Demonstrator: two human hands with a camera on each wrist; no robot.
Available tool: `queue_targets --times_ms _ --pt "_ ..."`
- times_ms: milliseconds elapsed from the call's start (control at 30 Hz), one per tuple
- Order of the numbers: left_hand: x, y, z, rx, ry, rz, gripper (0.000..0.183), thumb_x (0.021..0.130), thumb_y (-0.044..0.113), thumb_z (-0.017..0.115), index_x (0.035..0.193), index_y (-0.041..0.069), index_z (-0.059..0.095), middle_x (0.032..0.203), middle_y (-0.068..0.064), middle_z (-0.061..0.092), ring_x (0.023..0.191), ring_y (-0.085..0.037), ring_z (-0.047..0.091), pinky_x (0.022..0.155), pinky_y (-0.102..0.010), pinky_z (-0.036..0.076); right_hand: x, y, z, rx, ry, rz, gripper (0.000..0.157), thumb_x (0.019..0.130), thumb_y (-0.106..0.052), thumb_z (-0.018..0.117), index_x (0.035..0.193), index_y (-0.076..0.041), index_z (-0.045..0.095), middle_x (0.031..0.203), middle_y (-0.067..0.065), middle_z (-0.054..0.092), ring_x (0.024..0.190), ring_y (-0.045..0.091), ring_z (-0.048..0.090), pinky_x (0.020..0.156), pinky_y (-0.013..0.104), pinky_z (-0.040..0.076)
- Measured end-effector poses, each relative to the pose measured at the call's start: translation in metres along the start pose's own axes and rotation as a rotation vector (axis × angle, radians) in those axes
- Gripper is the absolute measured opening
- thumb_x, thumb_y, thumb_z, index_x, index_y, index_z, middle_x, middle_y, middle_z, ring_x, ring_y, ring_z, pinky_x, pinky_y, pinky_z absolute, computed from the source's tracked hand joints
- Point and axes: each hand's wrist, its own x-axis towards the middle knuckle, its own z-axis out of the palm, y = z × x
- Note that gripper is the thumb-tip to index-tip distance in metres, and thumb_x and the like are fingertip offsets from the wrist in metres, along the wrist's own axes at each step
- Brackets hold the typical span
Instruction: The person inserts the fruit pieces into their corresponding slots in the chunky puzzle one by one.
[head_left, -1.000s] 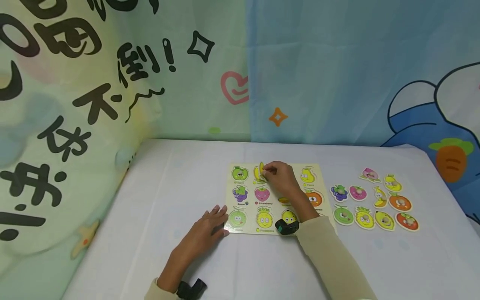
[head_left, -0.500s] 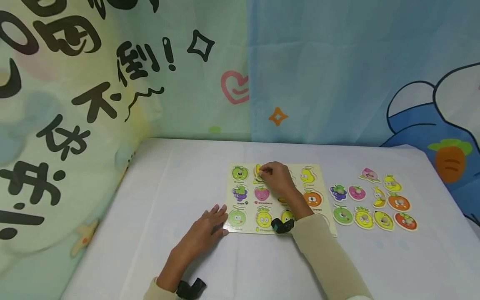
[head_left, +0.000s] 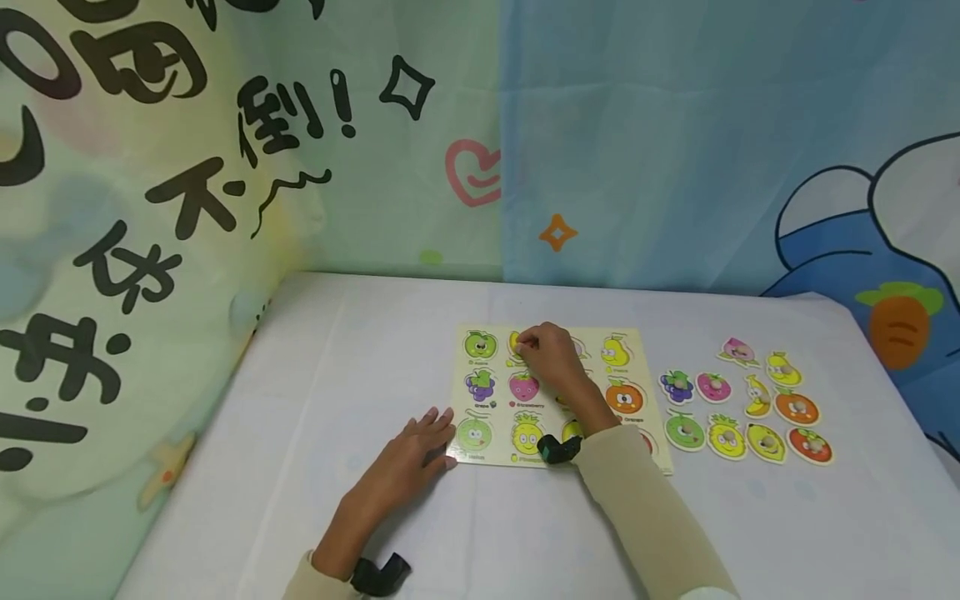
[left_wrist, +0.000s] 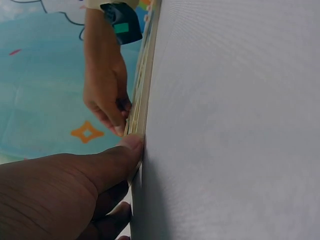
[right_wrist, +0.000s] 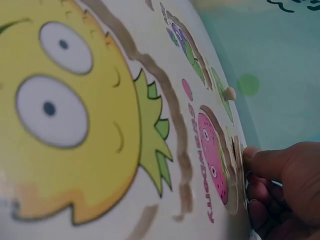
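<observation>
A pale yellow wooden fruit puzzle board [head_left: 501, 421] lies on the white table. My right hand [head_left: 551, 354] pinches a small puzzle piece [right_wrist: 239, 165] at the top row's second picture, a yellow one. Edge-on in the right wrist view, the thin piece lies close against the board, beyond the strawberry picture [right_wrist: 212, 157]; the fingers hide most of it in the head view. My left hand [head_left: 411, 454] rests at the board's lower left corner, fingers fairly straight. In the left wrist view its thumb [left_wrist: 131, 145] touches the board's edge. A knobbed green apple piece [head_left: 480, 344] sits at top left.
Several loose fruit pieces lie right of the board, among them grapes [head_left: 677, 386], a banana [head_left: 757, 396], a pineapple [head_left: 727, 437] and an orange [head_left: 797, 407]. A printed cloth backdrop [head_left: 637, 150] rises behind the table [head_left: 360, 350].
My right hand has shifted slightly left, and the yellow piece that stood up beside its fingertips has come down over the picture. The left hand stays in place.
</observation>
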Motion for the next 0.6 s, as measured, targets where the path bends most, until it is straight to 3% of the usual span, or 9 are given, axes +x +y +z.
queue_targets --times_ms 600 --pt "0.002 0.000 0.001 0.004 -0.005 -0.004 0.054 0.088 0.022 0.073 0.135 0.003 0.056 0.148 -0.004 0.042 0.142 -0.024 0.030 0.115 -0.047 0.023 0.001 0.005 0.011 -0.011 0.076 0.046 0.017 0.092 -0.017 0.069 0.101 -0.004 0.074 0.089 0.007 0.060 0.082 0.021 0.055 0.073 0.035 0.048"
